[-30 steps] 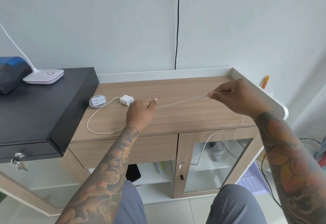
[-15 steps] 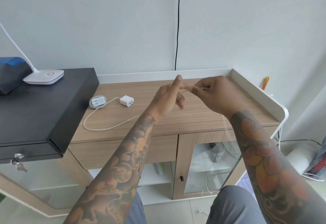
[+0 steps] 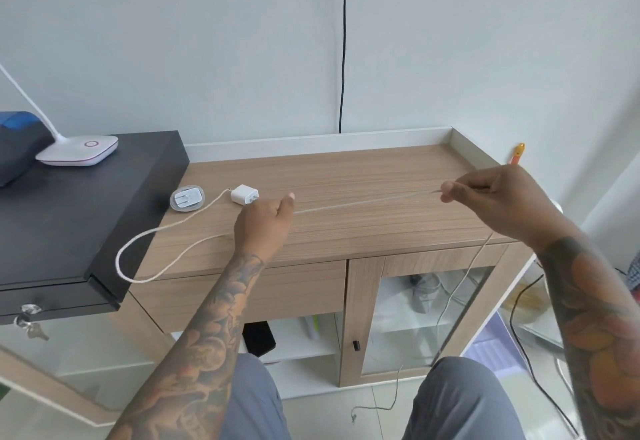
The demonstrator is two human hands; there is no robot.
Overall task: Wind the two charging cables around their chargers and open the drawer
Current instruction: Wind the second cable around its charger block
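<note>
Nearest the viewer, the free tail of the white charging cable (image 3: 349, 204) hangs off the front edge of the worktop (image 3: 363, 176), past the glass cabinet door (image 3: 419, 321), down to the floor. The slack is left loose, presumably so it can be fed upward as winding proceeds. The drawer (image 3: 249, 295) beneath the worktop front is closed; that step is not yet done.

Above the worktop, the left hand (image 3: 265, 223) is curled around the cable with the thumb extended. The right hand (image 3: 498, 197) pinches it between thumb and fingertips, well apart from the left. The span between them runs straight and taut, a hold that likely removes kinks before coiling.

Behind the left hand, the cable forms a wide loop on the worktop and leads to the small white charger (image 3: 244, 194), which lies flat. Just beside it lies a second charger (image 3: 187, 198), prongs up; its cable is not clearly traceable.

Farthest left, a white lamp base (image 3: 78, 149) stands on a black cabinet (image 3: 86, 217).
</note>
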